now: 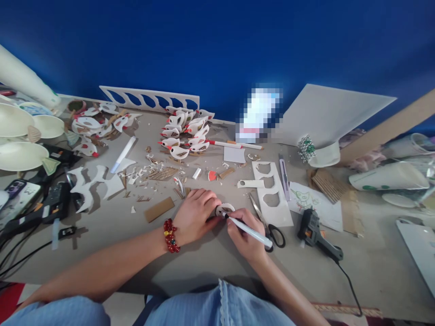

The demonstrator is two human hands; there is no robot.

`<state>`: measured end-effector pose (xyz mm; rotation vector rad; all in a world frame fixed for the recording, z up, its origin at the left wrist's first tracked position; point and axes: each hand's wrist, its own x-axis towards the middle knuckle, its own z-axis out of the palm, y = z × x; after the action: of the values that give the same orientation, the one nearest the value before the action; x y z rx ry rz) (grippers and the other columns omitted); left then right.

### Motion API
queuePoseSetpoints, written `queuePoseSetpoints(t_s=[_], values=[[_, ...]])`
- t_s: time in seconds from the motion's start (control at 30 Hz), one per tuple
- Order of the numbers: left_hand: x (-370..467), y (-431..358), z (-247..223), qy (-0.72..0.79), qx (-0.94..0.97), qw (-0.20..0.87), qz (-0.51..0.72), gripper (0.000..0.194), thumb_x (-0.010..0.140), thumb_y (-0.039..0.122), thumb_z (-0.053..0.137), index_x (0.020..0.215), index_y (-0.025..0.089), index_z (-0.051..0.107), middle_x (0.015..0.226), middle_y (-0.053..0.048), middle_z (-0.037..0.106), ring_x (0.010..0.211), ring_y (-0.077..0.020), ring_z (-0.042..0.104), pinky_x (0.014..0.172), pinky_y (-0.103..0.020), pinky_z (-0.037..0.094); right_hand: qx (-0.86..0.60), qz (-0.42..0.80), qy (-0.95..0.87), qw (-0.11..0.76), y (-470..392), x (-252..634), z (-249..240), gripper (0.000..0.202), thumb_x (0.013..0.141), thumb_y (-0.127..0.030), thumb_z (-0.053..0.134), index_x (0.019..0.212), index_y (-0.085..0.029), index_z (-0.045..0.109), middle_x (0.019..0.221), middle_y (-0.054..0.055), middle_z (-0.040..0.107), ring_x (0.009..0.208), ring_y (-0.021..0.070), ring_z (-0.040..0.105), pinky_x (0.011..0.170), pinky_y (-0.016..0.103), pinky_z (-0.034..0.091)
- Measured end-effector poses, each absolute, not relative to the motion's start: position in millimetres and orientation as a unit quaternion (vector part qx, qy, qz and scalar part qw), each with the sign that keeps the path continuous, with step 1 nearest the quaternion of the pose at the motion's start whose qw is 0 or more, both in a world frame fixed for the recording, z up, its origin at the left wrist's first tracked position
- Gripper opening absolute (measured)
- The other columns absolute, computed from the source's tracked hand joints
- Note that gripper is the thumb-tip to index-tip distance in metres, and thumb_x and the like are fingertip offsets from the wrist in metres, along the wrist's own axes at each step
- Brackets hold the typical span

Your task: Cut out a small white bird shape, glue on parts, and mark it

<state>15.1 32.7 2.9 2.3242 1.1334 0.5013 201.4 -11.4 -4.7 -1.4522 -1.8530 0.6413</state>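
Observation:
My left hand point(197, 212), with a red bead bracelet at its wrist, rests on the grey table with its fingers curled. Its fingertips and thumb hold down a small white bird cutout point(222, 207), part of which they hide. In my right hand point(247, 237) is a white marker pen point(253, 232), gripped like a pencil. The pen's dark tip touches or nearly touches the cutout; I cannot tell which. Close by my right hand lie black-handled scissors point(277, 235). A brown cardboard strip point(159, 209) lies left of my left hand.
Finished-looking white birds point(178, 151) with red beaks cluster at the back. Paper scraps point(163, 173) litter the middle. Right of my hands are a cut-out white sheet point(282, 210), a utility knife point(283, 176) and a corded glue gun point(317, 235). A blurred bright screen point(258, 113) leans behind.

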Motion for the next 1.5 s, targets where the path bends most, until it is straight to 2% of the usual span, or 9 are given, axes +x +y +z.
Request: queuePoseSetpoints(t_s=[0.73,1.27,1.5], values=[[14.9,32.4,0.6,0.419,0.856,0.24,0.183,0.018,0.089,0.033,0.054,0.101,0.02,0.057,0.099,-0.005,0.06,0.095,-0.0242,0.052,0.083,-0.039,0.039,-0.549,0.244,-0.719,0.351,-12.2,202.3,-2.6,0.008,0.081,-0.018,0.052,0.074,-0.021,0.052,0.055,-0.006,0.049,0.044,0.0098,0.042,0.047,0.022,0.035],[15.2,31.9,1.0,0.418,0.858,0.235,0.184,0.017,0.089,0.031,0.055,0.101,0.02,0.058,0.099,-0.006,0.06,0.095,-0.0237,0.053,0.083,-0.039,0.039,-0.565,0.247,-0.708,0.346,-11.9,201.6,-5.6,0.003,0.081,-0.02,0.055,0.078,-0.021,0.056,0.06,-0.003,0.056,0.049,0.011,0.05,0.049,0.022,0.039],[14.9,31.9,0.5,0.416,0.859,0.235,0.186,0.018,0.089,0.032,0.055,0.102,0.02,0.057,0.099,-0.006,0.06,0.095,-0.024,0.052,0.083,-0.039,0.039,-0.558,0.245,-0.712,0.35,-12.4,201.7,-3.1,0.006,0.08,-0.019,0.053,0.075,-0.022,0.054,0.057,-0.004,0.052,0.046,0.011,0.047,0.048,0.023,0.038]])
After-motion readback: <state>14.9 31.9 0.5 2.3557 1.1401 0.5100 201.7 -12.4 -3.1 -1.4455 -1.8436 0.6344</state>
